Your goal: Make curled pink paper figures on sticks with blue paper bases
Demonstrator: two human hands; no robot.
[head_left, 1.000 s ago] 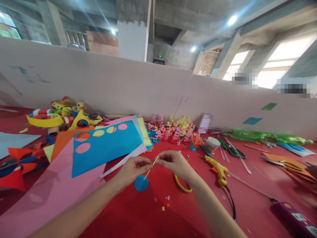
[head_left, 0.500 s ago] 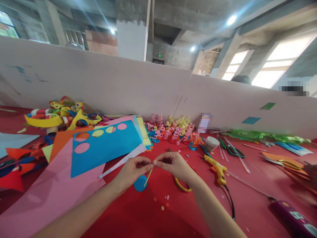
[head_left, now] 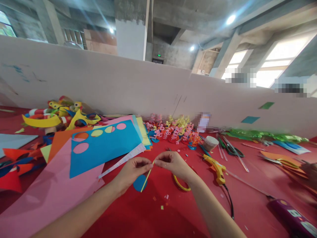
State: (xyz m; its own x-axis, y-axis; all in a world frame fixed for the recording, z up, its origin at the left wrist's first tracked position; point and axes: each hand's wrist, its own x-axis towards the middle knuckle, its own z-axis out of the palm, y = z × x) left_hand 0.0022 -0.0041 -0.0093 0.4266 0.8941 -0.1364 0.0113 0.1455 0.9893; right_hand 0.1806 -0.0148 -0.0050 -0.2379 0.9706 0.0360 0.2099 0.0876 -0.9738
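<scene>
Over the red table my left hand and my right hand meet fingertip to fingertip, both pinching the top of a thin yellow paper strip. The strip hangs down and to the left from the pinch. Below it a small blue paper disc lies flat on the table. Yellow-handled scissors rest partly under my right wrist.
Large pink, orange and blue paper sheets with round holes lie at the left. A heap of small paper curls sits by the wall. A yellow glue gun, a tape roll, scissors and a purple tool lie at the right.
The yellow strip hangs longer below my fingers than before, and almost none shows above the pinch. Both hands have stayed in nearly the same place.
</scene>
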